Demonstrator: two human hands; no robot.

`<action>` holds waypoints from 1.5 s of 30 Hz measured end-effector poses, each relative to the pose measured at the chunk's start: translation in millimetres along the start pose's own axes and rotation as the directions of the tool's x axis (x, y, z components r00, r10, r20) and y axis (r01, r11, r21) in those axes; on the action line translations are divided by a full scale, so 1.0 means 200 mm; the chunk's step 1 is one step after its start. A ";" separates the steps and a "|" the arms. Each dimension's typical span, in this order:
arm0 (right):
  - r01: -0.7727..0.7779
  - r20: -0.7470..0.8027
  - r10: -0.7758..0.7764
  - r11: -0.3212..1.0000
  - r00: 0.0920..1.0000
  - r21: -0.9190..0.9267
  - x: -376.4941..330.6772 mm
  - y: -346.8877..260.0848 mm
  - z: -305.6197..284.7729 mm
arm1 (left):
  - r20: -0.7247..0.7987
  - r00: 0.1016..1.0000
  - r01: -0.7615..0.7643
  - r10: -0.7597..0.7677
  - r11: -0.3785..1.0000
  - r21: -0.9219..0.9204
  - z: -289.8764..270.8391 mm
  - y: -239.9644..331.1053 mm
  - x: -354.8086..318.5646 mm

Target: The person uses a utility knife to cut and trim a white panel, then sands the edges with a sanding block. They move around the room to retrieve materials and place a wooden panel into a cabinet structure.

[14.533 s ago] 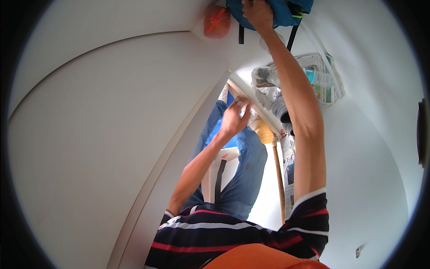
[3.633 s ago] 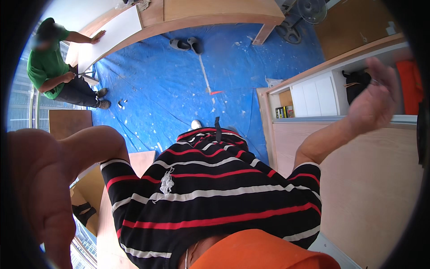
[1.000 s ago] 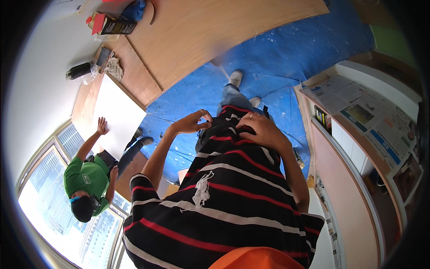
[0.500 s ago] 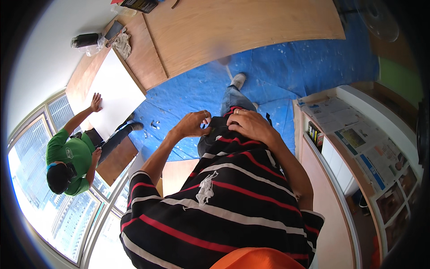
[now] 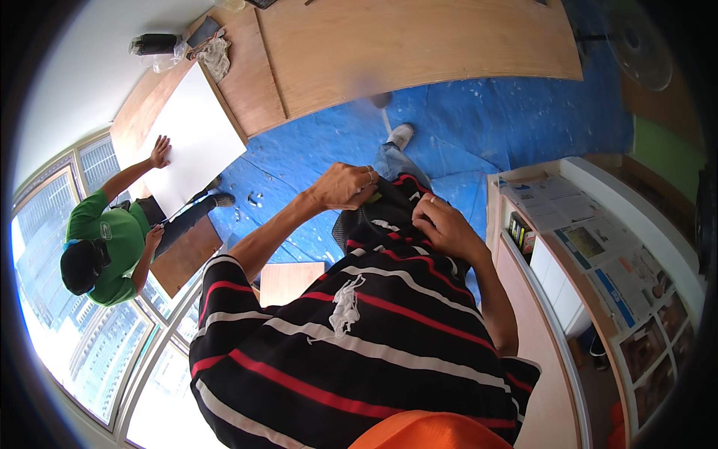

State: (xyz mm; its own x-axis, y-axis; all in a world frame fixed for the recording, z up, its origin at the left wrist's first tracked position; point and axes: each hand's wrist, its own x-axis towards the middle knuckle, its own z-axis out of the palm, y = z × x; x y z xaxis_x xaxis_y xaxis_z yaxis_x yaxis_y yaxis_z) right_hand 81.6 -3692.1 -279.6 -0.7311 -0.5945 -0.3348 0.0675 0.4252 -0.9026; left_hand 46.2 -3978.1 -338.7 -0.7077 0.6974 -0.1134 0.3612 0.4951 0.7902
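At the front of my waist, below the striped shirt [image 5: 389, 314], is a black mesh-sided pouch [image 5: 351, 224]. My left hand [image 5: 345, 187] is closed, pinching dark fabric at the pouch's upper edge and drawing it outward. A small yellow-green patch shows beside those fingertips. My right hand [image 5: 447, 227] is curled on the shirt's lower front, right of the pouch, with its fingertips bent into the cloth. What lies inside the pouch is hidden.
Blue sheeting [image 5: 464, 120] covers the floor around my shoe. A long wooden panel [image 5: 419, 37] stretches ahead. At left, a person in green [image 5: 116, 239] rests a hand on a white board [image 5: 194, 135]. Newspaper-covered shelving [image 5: 591, 224] stands at right.
My left hand has moved forward and closed on the pouch's upper edge, lifting the dark fabric. My right hand has shifted right and back, with its fingers curled more.
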 end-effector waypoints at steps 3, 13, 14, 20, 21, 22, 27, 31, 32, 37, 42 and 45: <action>-0.030 -0.058 0.030 1.000 0.998 0.003 -0.03 -0.01 0.02 | 0.146 0.983 0.118 -0.113 0.993 -0.025 -0.03 0.00 0.05; 0.000 -0.127 -0.003 1.000 0.992 -0.025 0.04 0.04 0.00 | 0.772 0.615 0.626 -0.161 0.695 -0.354 -0.14 -0.21 -0.08; -0.004 -0.111 0.001 1.000 0.994 -0.028 0.04 0.05 0.00 | 0.783 0.607 0.640 -0.133 0.666 -0.383 -0.14 -0.22 -0.09; 0.043 -0.012 -0.045 0.990 0.999 -0.133 0.12 0.05 -0.03 | 0.947 0.205 0.690 -0.246 0.723 0.039 -0.07 -0.21 -0.25; 0.043 0.026 -0.039 0.985 0.999 -0.170 0.14 0.04 -0.04 | 0.970 0.189 0.777 -0.150 0.627 -0.054 -0.03 -0.21 -0.30; 0.061 0.046 -0.053 0.980 0.998 -0.191 0.17 0.04 -0.04 | 0.990 0.133 0.854 -0.049 0.513 -0.089 0.01 -0.23 -0.36; 0.166 0.127 -0.134 0.942 0.983 -0.293 0.35 0.01 0.02 | 0.845 0.496 0.867 -0.198 0.170 -0.469 0.25 -0.37 -0.55; 0.230 0.294 -0.132 0.917 0.947 -0.327 0.46 0.00 0.13 | 0.676 0.541 0.690 -0.500 -0.196 -0.697 0.47 -0.32 -0.57; 0.243 0.270 -0.151 0.904 0.951 -0.351 0.47 0.00 0.15 | 0.653 0.609 0.637 -0.451 -0.213 -0.741 0.51 -0.30 -0.56; 0.329 0.260 -0.236 0.850 0.936 -0.412 0.52 -0.03 0.19 | 0.545 0.718 0.483 -0.432 -0.255 -0.838 0.59 -0.24 -0.56; 0.396 0.257 -0.316 0.836 0.913 -0.380 0.54 -0.09 0.14 | 0.494 0.768 0.461 -0.407 -0.184 -0.868 0.48 -0.30 -0.53; 0.441 0.195 -0.396 0.784 0.897 -0.437 0.51 -0.10 0.10 | 0.464 0.803 0.451 -0.374 -0.129 -0.883 0.41 -0.31 -0.46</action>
State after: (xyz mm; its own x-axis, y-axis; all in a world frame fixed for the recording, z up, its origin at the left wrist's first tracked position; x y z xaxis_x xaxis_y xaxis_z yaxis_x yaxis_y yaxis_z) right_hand 19.9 -3775.5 -301.3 -0.5501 -0.8351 0.0047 -0.5666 0.3691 -0.7367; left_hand 139.3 -4030.8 -426.6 -0.4214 0.6157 -0.6659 -0.9019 -0.2076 0.3788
